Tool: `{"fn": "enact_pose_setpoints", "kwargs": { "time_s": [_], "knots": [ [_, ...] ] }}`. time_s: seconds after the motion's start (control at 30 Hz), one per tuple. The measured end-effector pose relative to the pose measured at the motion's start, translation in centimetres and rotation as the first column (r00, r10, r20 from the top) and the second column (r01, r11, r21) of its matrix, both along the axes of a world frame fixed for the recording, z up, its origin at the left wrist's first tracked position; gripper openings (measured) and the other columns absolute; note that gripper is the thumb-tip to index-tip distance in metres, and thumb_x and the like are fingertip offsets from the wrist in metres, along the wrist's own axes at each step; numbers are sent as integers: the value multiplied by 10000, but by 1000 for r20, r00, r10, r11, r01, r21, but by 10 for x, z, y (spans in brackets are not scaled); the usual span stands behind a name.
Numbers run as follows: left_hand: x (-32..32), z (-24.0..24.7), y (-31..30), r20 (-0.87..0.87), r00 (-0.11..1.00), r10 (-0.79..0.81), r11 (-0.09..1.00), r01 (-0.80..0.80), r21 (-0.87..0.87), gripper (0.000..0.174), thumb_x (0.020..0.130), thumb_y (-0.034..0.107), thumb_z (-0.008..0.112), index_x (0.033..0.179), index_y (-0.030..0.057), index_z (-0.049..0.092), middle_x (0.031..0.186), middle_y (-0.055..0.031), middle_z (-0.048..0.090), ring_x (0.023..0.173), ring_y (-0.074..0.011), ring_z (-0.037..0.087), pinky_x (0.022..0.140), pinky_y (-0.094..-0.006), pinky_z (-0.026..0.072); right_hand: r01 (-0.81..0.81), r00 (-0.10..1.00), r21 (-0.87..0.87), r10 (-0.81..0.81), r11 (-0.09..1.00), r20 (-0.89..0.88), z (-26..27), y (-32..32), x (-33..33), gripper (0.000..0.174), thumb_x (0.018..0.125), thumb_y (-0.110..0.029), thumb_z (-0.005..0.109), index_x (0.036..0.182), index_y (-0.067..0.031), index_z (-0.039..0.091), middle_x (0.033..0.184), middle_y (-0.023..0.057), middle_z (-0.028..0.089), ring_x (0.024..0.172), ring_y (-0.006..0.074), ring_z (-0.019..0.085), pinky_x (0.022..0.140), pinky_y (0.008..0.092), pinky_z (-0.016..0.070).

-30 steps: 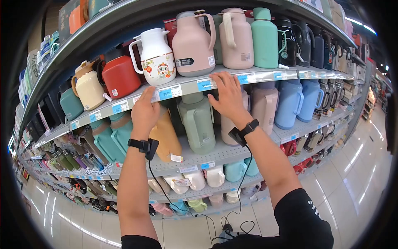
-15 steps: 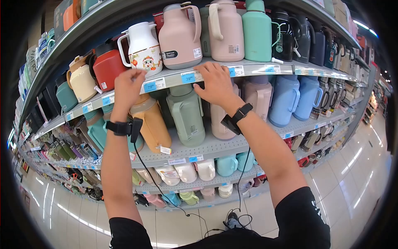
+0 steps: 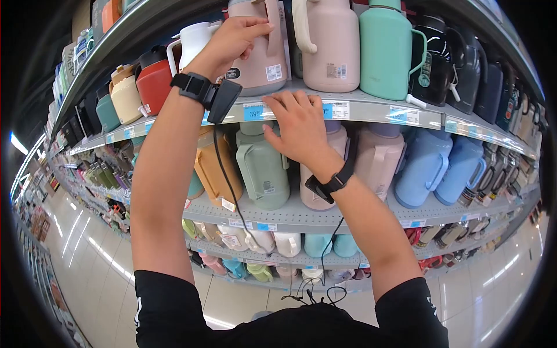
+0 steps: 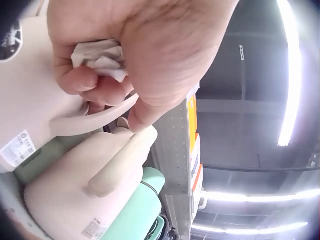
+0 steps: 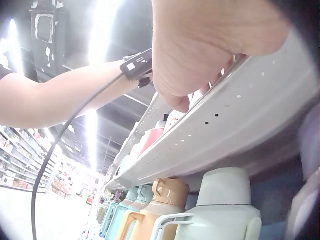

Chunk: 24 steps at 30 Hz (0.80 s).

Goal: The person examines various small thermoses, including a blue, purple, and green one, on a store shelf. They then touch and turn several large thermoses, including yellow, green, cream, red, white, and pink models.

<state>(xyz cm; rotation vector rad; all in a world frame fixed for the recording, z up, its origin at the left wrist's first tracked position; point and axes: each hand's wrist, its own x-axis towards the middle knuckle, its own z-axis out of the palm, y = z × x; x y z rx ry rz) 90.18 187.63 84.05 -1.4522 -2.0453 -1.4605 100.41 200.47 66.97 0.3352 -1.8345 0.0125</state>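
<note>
My left hand (image 3: 232, 43) is raised in front of a pink vacuum jug (image 3: 258, 61) on the upper shelf. Its thumb and forefinger are at the jug's handle (image 4: 95, 122). The curled fingers of the same hand grip a crumpled white tissue (image 4: 102, 55). My right hand (image 3: 301, 124) rests with relaxed, spread fingers on the shelf's front edge, over the price labels (image 3: 255, 111) just below the jug. To the right stands a second pink jug (image 3: 332, 49) with a cream handle. A white jug (image 3: 194, 43) is partly hidden behind my left wrist.
A mint bottle-shaped jug (image 3: 386, 55) and several black ones continue the row rightward; a red jug (image 3: 154, 90) is leftward. The shelf below bears orange (image 3: 217, 162), green (image 3: 264, 174) and blue jugs (image 3: 420, 171). Camera cables (image 3: 223, 168) hang from both wrists.
My left hand has left the shelf edge by the white jug and moved up and right to the pink jug's handle. The right hand stays at the shelf edge.
</note>
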Motion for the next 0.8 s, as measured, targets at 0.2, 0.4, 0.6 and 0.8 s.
{"fn": "enact_pose_setpoints", "kwargs": {
  "time_s": [0.2,0.4,0.6,0.8],
  "knots": [
    [3,5,20,-22,1000,7,996,-9,-91,338,998,312,597,1194,42,650,944,23,707,516,-2,377,493,-178,331,-7,999,-28,8,1000,32,-2,2,-1,483,750,-282,737,1191,-107,649,1127,21,586,1044,228,518,910,414,367],
    [-5,3,19,-11,1000,10,999,-11,-51,295,1024,283,556,1192,49,619,968,18,709,504,3,375,487,-169,325,-7,1000,-29,8,1000,17,-3,1,-1,488,747,-287,743,1193,-111,650,1119,17,587,1051,225,520,916,414,371],
    [-17,1,-2,21,983,-182,983,182,-4,259,1024,279,557,1144,60,625,963,22,708,505,3,367,485,-171,302,-66,998,-15,66,998,-10,0,3,2,419,759,-266,730,1137,-93,677,1106,47,638,1043,222,552,919,406,381],
    [-26,-9,-15,-46,980,-193,972,197,128,270,1001,274,593,1142,47,632,1054,-4,721,512,7,351,486,-173,302,-177,981,-202,189,963,38,6,11,-4,289,804,-219,706,1055,-77,689,1110,56,694,1069,238,592,928,415,394]
  ]
}}
